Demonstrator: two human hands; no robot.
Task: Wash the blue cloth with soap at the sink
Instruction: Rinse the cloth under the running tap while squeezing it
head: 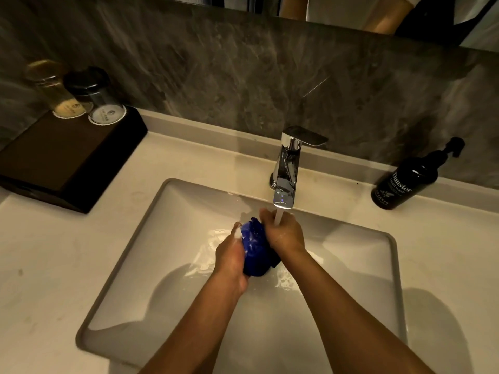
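Observation:
The blue cloth is bunched into a wet ball flecked with white suds, held over the white sink. My left hand grips it from the left, and there is foam on the thumb. My right hand clasps it from the right, directly under the water stream running from the chrome tap. Much of the cloth is hidden between the two hands. Suds float on the water in the basin below.
A black hand wash pump bottle stands on the counter at the right of the tap. At the back left, a dark wooden tray carries two upturned glasses. A stone wall and a mirror edge rise behind the counter.

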